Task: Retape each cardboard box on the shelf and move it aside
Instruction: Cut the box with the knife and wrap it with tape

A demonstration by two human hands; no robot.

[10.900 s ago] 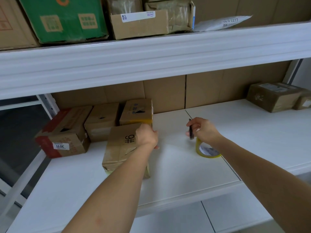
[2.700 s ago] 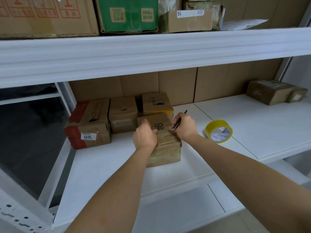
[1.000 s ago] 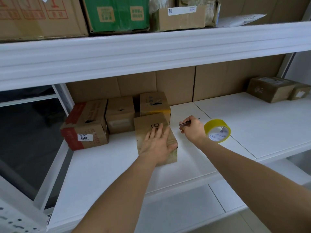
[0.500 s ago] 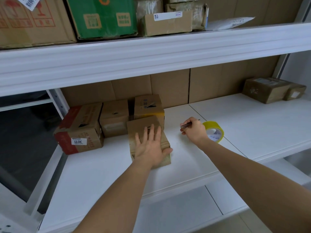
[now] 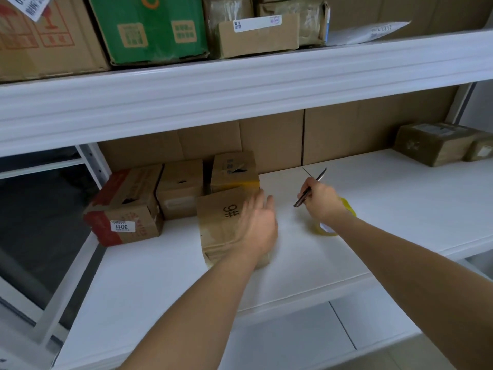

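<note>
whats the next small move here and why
Probably set the pen down and pick up the tape roll. The right hand grips the pen right above the roll, while the left hand lies flat on the marked box, steadying it for taping.

1. One view only: a wide-angle head-worn camera. No second view shares the scene.
2. It faces forward and down into a white shelf [image 5: 400,198], from in front of and above its middle board.
3. It sits close: both forearms enter from the bottom edge, and the left hand [image 5: 257,222] and right hand [image 5: 321,200] lie near frame centre.
4. The upper shelf beam [image 5: 240,86] bows across the frame, a wide-angle effect.
</note>
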